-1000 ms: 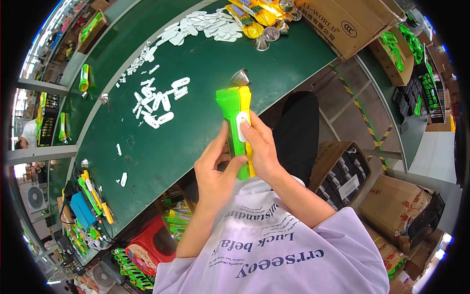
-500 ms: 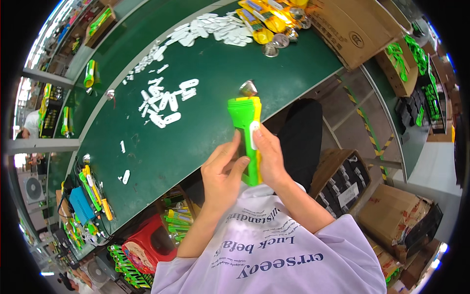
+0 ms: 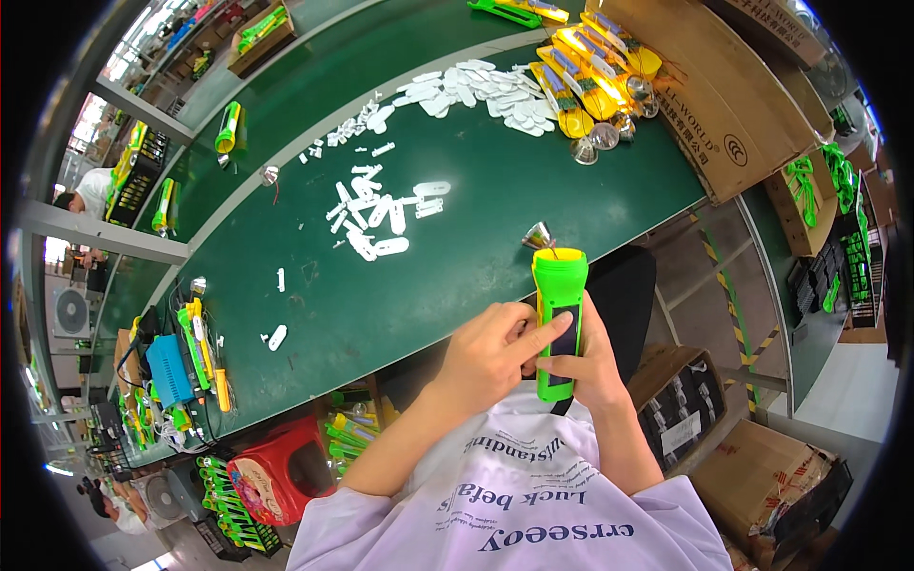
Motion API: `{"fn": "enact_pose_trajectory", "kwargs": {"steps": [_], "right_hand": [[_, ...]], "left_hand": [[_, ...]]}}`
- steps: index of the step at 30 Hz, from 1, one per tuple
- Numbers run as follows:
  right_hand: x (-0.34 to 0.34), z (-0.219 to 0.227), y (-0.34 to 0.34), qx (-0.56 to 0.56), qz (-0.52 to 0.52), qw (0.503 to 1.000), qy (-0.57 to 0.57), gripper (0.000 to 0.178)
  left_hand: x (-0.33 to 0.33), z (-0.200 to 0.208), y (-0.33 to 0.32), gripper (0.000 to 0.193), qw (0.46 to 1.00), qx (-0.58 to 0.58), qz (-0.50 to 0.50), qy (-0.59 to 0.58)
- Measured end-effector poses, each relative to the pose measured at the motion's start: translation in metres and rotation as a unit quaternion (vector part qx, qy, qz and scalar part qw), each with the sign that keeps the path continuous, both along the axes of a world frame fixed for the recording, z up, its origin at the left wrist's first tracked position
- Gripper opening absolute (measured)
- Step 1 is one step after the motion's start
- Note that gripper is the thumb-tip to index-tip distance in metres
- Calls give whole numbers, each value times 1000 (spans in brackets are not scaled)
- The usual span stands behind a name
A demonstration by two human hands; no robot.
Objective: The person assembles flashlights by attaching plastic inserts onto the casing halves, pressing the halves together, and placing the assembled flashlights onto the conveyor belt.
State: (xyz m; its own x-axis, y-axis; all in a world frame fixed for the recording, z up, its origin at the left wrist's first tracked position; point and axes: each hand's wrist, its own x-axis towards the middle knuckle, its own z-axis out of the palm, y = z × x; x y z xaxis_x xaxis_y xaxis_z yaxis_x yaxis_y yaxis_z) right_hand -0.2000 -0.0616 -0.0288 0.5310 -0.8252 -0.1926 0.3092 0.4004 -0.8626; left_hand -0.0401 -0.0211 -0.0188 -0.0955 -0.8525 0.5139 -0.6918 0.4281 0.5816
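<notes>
A green and yellow flashlight [image 3: 562, 283] stands nearly upright in front of my body, its wide head up and a dark panel toward me. My right hand [image 3: 594, 366] is wrapped round its right side, thumb across the lower panel. From the left, my left hand [image 3: 484, 350] closes on the flashlight, index finger over the panel and the other fingers bent. A cone-shaped silver reflector [image 3: 538, 236] hangs out of the flashlight's head, tilted, with a thin red wire. Whatever lies inside the casing is hidden.
Small white plastic parts [image 3: 371, 214] lie loose on the green table [image 3: 314, 305], with a bigger heap [image 3: 476, 93] behind. Yellow flashlight halves [image 3: 595, 81] with reflectors sit beside a cardboard box [image 3: 724, 105]. A red stool [image 3: 281, 476] and a box of dark parts [image 3: 681, 404] stand below the edge.
The flashlight has been turned so that its dark panel faces me; its white switch no longer shows. My left index finger has moved across its front. The view has shifted.
</notes>
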Motion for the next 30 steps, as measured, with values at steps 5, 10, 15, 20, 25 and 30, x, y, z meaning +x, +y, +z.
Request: {"fn": "enact_pose_trajectory", "kwargs": {"steps": [5, 10, 15, 20, 25, 30], "right_hand": [[2, 8, -1, 30, -52, 995, 80, 51], [-16, 2, -2, 55, -137, 981, 123, 43], [-35, 3, 1, 37, -184, 974, 126, 47], [-44, 8, 13, 32, -202, 973, 109, 47], [-59, 5, 20, 47, -206, 973, 97, 48], [-65, 1, 16, 64, -215, 970, 95, 46]], "left_hand": [[6, 1, -18, 54, 994, 20, -95, -47], [27, 9, -63, 46, 993, 29, -96, -55], [107, -9, -181, 21, 981, 22, 150, -124], [170, -37, -271, 24, 947, 80, 300, -80], [187, -43, -298, 18, 953, 57, 255, -156], [198, -41, -293, 20, 969, 89, 170, -154]]}}
